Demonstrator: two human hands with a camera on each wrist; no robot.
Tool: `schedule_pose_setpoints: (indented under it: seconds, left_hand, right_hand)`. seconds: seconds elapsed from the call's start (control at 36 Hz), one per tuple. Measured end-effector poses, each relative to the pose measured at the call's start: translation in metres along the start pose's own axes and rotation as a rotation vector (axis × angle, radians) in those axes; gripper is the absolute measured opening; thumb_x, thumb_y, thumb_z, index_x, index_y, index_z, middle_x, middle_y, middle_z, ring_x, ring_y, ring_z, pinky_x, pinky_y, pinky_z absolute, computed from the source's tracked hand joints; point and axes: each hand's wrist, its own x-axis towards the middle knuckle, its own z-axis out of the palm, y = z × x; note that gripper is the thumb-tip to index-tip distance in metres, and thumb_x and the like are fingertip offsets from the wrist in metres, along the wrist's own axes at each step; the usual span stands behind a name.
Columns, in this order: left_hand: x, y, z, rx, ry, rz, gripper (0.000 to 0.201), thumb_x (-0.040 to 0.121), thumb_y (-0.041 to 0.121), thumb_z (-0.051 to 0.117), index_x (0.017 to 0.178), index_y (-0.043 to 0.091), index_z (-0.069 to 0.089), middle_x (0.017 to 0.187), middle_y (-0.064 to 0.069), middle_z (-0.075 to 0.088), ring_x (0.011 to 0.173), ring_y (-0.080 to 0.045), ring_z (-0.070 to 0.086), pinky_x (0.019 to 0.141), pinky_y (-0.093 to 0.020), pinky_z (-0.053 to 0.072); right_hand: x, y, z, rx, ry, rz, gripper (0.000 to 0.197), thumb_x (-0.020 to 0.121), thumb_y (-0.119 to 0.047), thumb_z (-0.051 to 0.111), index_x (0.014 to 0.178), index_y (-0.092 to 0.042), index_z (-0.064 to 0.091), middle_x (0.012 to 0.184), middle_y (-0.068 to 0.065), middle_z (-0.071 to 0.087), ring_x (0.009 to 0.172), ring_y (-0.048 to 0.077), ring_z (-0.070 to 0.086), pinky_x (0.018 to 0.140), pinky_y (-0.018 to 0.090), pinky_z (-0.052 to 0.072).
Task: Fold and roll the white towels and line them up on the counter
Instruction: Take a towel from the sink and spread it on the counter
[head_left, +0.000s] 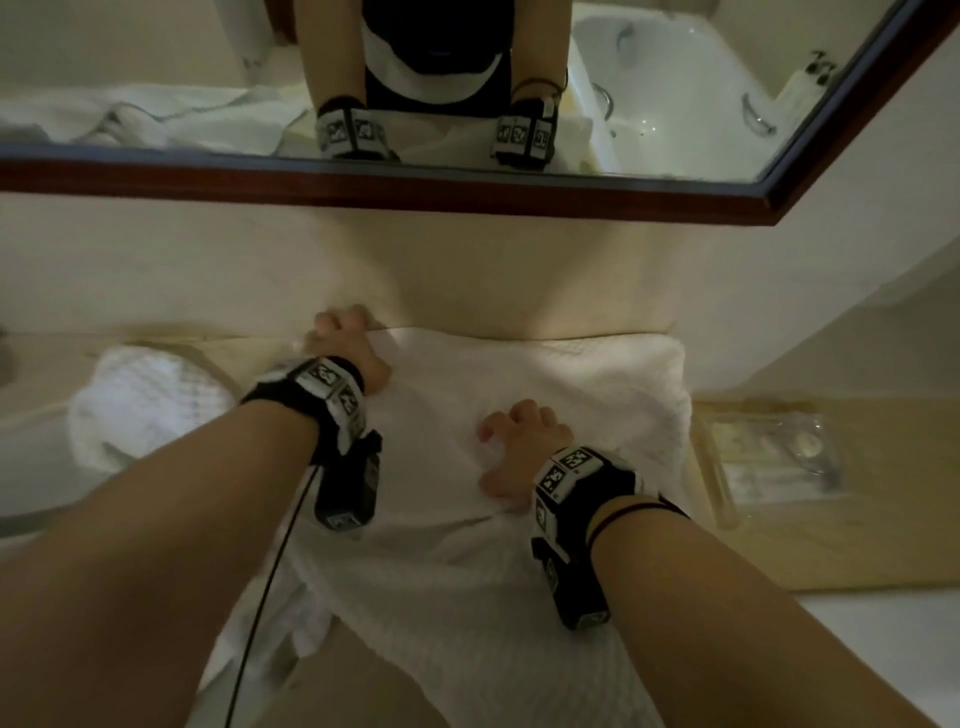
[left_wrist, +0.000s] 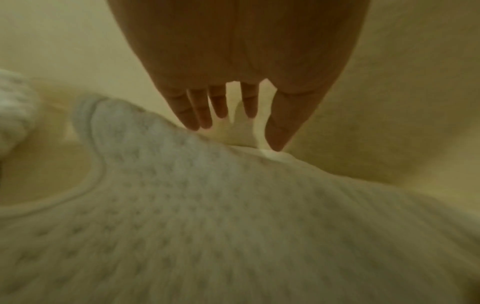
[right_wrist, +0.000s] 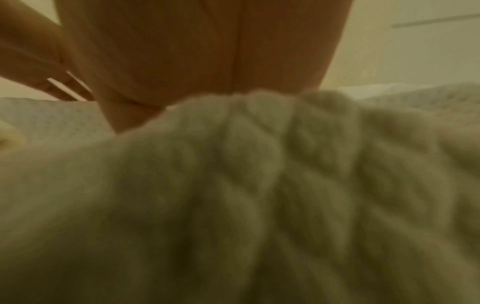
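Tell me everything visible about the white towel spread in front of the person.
The towel is white with a waffle-like weave and a plain hemmed edge. It lies spread on the counter below the mirror, its far edge against the wall and its near end hanging over the counter's front. The left hand rests on its far left corner, fingers straight. The right hand presses its middle, where the cloth bunches into wrinkles.
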Motion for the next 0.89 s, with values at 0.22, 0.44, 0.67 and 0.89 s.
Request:
schedule_pose_setpoints:
  seconds: [0.22, 0.44, 0.67, 0.89]
  left_hand:
    - [-0.049, -0.02, 0.056, 0.45, -0.465, 0.072, 0.125, 0.069, 0.066, 0.066, 0.142, 0.031, -0.03, 0.15, -0.009, -0.035, 0.142, -0.036, -0.022, 0.115, -0.056, -0.001]
    - [-0.036, -0.031, 0.048, 0.508, -0.505, 0.063, 0.136, 0.056, 0.08, 0.064, 0.122, 0.044, -0.049, 0.15, -0.006, -0.035, 0.143, -0.039, -0.014, 0.116, -0.055, 0.008]
    - [0.002, -0.02, 0.038, 0.393, -0.458, 0.054, 0.064, 0.098, 0.051, 0.026, 0.151, 0.02, 0.009, 0.158, -0.014, -0.005, 0.145, -0.037, 0.003, 0.118, -0.049, 0.01]
    - [0.021, -0.028, 0.046, 0.538, -0.336, 0.084, 0.077, 0.09, 0.068, 0.018, 0.144, 0.034, -0.024, 0.153, -0.006, -0.03, 0.142, -0.036, -0.019, 0.117, -0.05, -0.006]
  right_hand:
    - [0.006, -0.006, 0.021, -0.075, -0.169, 0.122, 0.109, 0.07, -0.071, 0.06, 0.141, -0.049, -0.02, 0.151, -0.008, -0.033, 0.14, 0.035, -0.026, 0.11, 0.064, 0.0]
    - [0.008, -0.004, 0.025, -0.08, -0.242, 0.143, 0.117, 0.063, -0.069, 0.068, 0.141, -0.05, -0.018, 0.152, -0.006, -0.031, 0.141, 0.038, -0.023, 0.113, 0.061, 0.009]
    - [0.019, -0.004, -0.014, 0.027, -0.133, 0.152, 0.082, 0.088, -0.063, 0.042, 0.15, -0.034, -0.004, 0.159, 0.004, -0.01, 0.145, 0.035, -0.01, 0.118, 0.049, 0.003]
    - [0.032, -0.003, 0.003, -0.023, -0.174, 0.193, 0.104, 0.078, -0.068, 0.054, 0.143, -0.042, -0.022, 0.151, -0.003, -0.036, 0.138, 0.039, -0.03, 0.107, 0.068, 0.0]
